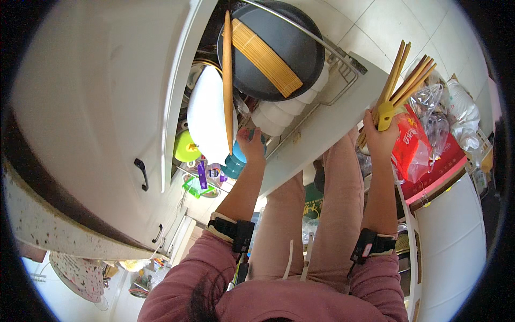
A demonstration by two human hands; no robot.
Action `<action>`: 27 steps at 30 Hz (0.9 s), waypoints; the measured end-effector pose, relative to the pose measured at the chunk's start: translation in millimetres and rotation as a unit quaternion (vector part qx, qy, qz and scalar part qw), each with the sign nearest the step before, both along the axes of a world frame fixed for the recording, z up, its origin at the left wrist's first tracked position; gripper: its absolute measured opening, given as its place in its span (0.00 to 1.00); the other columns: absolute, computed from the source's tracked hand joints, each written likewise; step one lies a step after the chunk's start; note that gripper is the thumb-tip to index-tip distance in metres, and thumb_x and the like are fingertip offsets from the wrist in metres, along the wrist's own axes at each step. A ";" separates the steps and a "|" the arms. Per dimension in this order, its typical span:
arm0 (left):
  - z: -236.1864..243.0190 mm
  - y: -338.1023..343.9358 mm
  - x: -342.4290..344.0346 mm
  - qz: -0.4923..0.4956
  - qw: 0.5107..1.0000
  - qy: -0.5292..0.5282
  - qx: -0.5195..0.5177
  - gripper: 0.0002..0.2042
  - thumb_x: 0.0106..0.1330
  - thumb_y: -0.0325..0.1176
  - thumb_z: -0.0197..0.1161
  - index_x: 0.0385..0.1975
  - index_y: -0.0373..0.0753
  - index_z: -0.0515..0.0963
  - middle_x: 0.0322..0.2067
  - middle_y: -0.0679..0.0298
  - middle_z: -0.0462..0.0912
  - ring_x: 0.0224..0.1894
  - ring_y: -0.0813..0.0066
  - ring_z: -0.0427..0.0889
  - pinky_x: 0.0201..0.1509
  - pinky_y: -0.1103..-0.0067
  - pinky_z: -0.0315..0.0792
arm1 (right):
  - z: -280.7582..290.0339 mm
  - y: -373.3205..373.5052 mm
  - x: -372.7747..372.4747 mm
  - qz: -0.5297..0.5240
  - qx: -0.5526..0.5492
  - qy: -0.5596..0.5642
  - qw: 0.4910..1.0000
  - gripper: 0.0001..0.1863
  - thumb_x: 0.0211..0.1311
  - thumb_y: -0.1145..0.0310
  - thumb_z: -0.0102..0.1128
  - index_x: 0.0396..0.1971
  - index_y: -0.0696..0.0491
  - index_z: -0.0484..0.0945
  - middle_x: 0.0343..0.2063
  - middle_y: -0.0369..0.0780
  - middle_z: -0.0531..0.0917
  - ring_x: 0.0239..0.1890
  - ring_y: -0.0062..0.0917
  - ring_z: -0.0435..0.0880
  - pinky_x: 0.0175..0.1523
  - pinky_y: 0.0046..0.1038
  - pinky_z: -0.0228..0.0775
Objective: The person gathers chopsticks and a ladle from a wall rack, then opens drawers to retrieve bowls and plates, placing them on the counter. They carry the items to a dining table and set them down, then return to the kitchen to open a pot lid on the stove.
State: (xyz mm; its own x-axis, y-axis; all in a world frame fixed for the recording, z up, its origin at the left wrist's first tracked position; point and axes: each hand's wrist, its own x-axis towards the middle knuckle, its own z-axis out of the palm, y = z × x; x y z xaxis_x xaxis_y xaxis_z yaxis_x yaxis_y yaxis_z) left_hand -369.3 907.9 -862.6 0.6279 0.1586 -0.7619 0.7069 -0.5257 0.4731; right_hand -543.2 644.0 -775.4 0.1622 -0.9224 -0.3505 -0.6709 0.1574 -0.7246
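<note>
My right hand (pixel 382 134) is closed round a bundle of wooden chopsticks (pixel 410 80) that fan out upward. A flat yellow piece with a small hole (pixel 385 115) sits against them at my fingers; its kind is unclear. My left hand (pixel 250 144) reaches into the pulled-out drawer, fingers curled over a blue-teal round container (pixel 235 165), partly hidden by the hand. Beside it stands a large white dish (pixel 206 115), with a wooden rolling pin (pixel 227 80) leaning along it. A rolled bamboo mat (pixel 265 56) lies in a black pan (pixel 306 37).
White bowls (pixel 273 115) stand near the drawer's wire rail (pixel 343 67). A lime-green round thing (pixel 186 146) and purple packets (pixel 202 174) lie lower left. On my right are a red bag (pixel 410 145) and clear plastic bags (pixel 429 107). A white cabinet door (pixel 102 96) fills the left.
</note>
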 end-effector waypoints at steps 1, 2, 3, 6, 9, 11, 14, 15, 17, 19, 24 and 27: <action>2.0 -2.9 -4.5 -0.029 0.999 -0.025 0.013 0.19 0.60 0.31 0.62 0.50 0.38 0.69 0.37 0.66 0.71 0.38 0.77 0.69 0.43 0.79 0.65 | 0.3 -0.2 0.2 -0.002 -0.001 -0.001 1.000 0.09 0.49 0.70 0.65 0.26 0.59 0.75 0.19 0.36 0.77 0.22 0.17 0.74 0.30 0.23 0.68; 1.9 -6.7 -8.4 -0.065 0.996 -0.050 0.036 0.17 0.60 0.32 0.62 0.49 0.38 0.70 0.36 0.67 0.71 0.36 0.77 0.69 0.42 0.80 0.64 | 0.2 -1.0 -0.2 0.005 0.007 0.011 1.000 0.09 0.49 0.70 0.65 0.27 0.59 0.76 0.19 0.36 0.77 0.22 0.17 0.74 0.30 0.23 0.68; -0.2 -11.2 -11.1 -0.033 0.999 -0.007 0.014 0.15 0.60 0.32 0.62 0.46 0.38 0.72 0.36 0.67 0.71 0.36 0.77 0.69 0.42 0.80 0.64 | -0.4 -1.9 -0.6 0.012 0.014 0.023 1.000 0.09 0.49 0.70 0.65 0.27 0.59 0.76 0.18 0.36 0.77 0.22 0.17 0.74 0.30 0.23 0.68; -15.7 -25.3 -16.6 0.068 0.994 0.079 -0.039 0.10 0.61 0.33 0.61 0.39 0.36 0.76 0.35 0.68 0.74 0.34 0.76 0.70 0.44 0.79 0.64 | -3.2 -2.3 -3.1 0.010 0.029 0.010 0.999 0.10 0.49 0.70 0.64 0.28 0.59 0.77 0.18 0.35 0.77 0.22 0.16 0.74 0.29 0.23 0.68; -26.6 -28.1 -17.4 0.081 0.993 0.073 -0.036 0.11 0.61 0.33 0.61 0.41 0.36 0.76 0.35 0.68 0.76 0.36 0.77 0.72 0.44 0.80 0.65 | -4.8 -3.8 -7.6 0.018 0.045 0.002 0.999 0.10 0.49 0.69 0.64 0.28 0.59 0.77 0.18 0.35 0.77 0.22 0.16 0.74 0.30 0.22 0.68; -27.3 -24.9 -15.0 0.065 0.990 0.089 -0.085 0.11 0.61 0.31 0.60 0.43 0.36 0.75 0.36 0.67 0.78 0.38 0.78 0.73 0.44 0.81 0.66 | -6.7 -4.7 -8.5 0.020 0.053 -0.007 0.998 0.10 0.49 0.69 0.64 0.29 0.59 0.77 0.18 0.35 0.77 0.22 0.16 0.74 0.30 0.22 0.68; -21.0 -18.9 -9.3 0.046 0.979 0.116 -0.164 0.11 0.63 0.28 0.58 0.45 0.36 0.75 0.40 0.65 0.78 0.41 0.78 0.75 0.44 0.81 0.68 | -8.2 -4.2 -8.8 0.015 0.053 -0.025 0.998 0.11 0.49 0.69 0.64 0.29 0.59 0.76 0.19 0.36 0.77 0.22 0.16 0.74 0.30 0.22 0.68; -19.0 -17.7 -7.3 0.052 0.975 0.133 -0.172 0.12 0.63 0.26 0.57 0.46 0.36 0.74 0.41 0.65 0.78 0.41 0.78 0.76 0.44 0.81 0.69 | -8.5 -4.1 -8.8 0.019 0.047 -0.026 0.998 0.11 0.49 0.69 0.64 0.29 0.59 0.76 0.19 0.35 0.77 0.22 0.16 0.74 0.30 0.22 0.68; -17.2 -16.1 -3.2 0.048 0.963 0.153 -0.215 0.12 0.63 0.25 0.55 0.46 0.36 0.74 0.42 0.64 0.78 0.41 0.77 0.76 0.44 0.80 0.70 | -7.7 -4.0 -9.2 0.021 0.044 -0.014 0.999 0.11 0.49 0.69 0.64 0.29 0.59 0.76 0.19 0.35 0.77 0.22 0.16 0.74 0.30 0.22 0.68; -18.7 -12.1 -0.2 0.041 0.958 0.177 -0.221 0.12 0.63 0.23 0.54 0.47 0.36 0.74 0.42 0.63 0.78 0.41 0.76 0.76 0.44 0.79 0.70 | -5.8 -3.3 -9.7 0.021 0.051 0.007 0.998 0.11 0.48 0.69 0.65 0.29 0.59 0.76 0.20 0.35 0.77 0.23 0.16 0.74 0.30 0.22 0.68; -37.9 16.6 2.7 0.050 0.953 0.185 -0.235 0.07 0.63 0.23 0.53 0.40 0.36 0.73 0.41 0.60 0.75 0.43 0.69 0.74 0.48 0.75 0.70 | -5.8 -3.5 -10.4 0.010 0.070 -0.010 0.997 0.11 0.48 0.70 0.65 0.29 0.59 0.75 0.20 0.35 0.78 0.24 0.16 0.75 0.31 0.23 0.69; -44.4 44.7 0.8 0.109 0.916 0.185 -0.340 0.02 0.61 0.22 0.54 0.32 0.37 0.70 0.40 0.61 0.73 0.46 0.67 0.72 0.49 0.74 0.69 | -9.5 -5.3 -12.7 0.020 0.069 -0.017 0.997 0.11 0.48 0.70 0.65 0.29 0.59 0.75 0.21 0.36 0.78 0.24 0.17 0.75 0.31 0.23 0.69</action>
